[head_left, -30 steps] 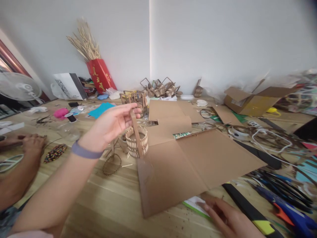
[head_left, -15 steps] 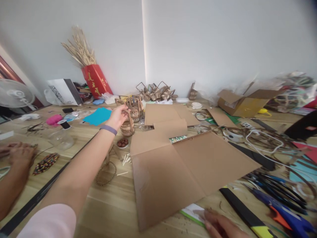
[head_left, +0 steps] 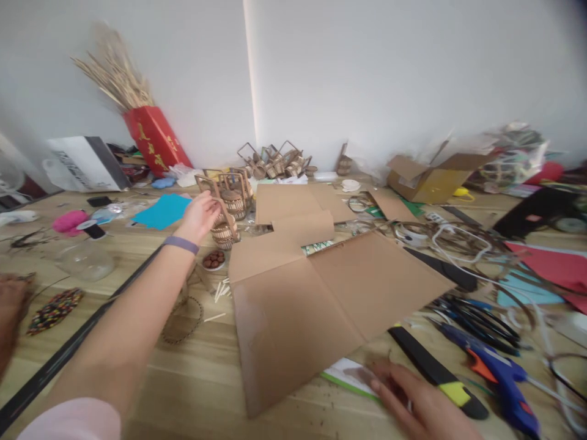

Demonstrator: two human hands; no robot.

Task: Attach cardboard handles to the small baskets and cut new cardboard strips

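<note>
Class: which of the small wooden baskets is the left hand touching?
The frontmost basket, beside the dish of brown beads; the left hand grips its handle, while the other baskets stand farther back.

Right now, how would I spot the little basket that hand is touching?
Find the big flattened cardboard sheet; the slatted wooden basket stands off its far left corner. It is the one at the left hand, right behind the dish of brown beads, in front of its look-alikes.

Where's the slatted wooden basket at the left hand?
Head view, left of centre: the slatted wooden basket sits at the far-left corner of the flattened brown cardboard, left hand gripping its handle, beyond a dish of brown beads.
</note>
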